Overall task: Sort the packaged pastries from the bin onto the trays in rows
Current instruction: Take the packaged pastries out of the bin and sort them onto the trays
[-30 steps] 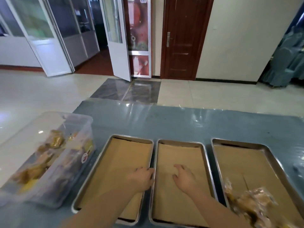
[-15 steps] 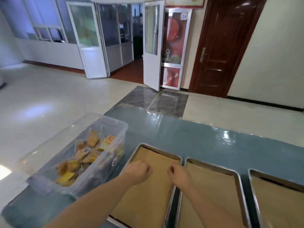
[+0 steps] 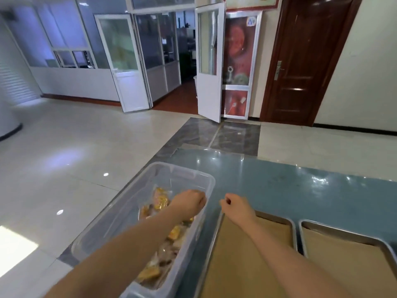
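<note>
Hovering over the bin [image 3: 120,214] of pastries [image 3: 160,200] — left hand [image 3: 189,202] and right hand [image 3: 236,208] both clenched, empty.

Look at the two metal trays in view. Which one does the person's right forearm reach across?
The left tray, the one next to the clear plastic bin. The right forearm crosses its brown paper; the other tray has nothing over it.

left hand [image 3: 189,203] | right hand [image 3: 237,208] | forearms bare, no sleeves, gloves or jewellery

clear plastic bin [image 3: 194,177], metal trays [image 3: 295,227], glossy table [image 3: 300,190]
</note>
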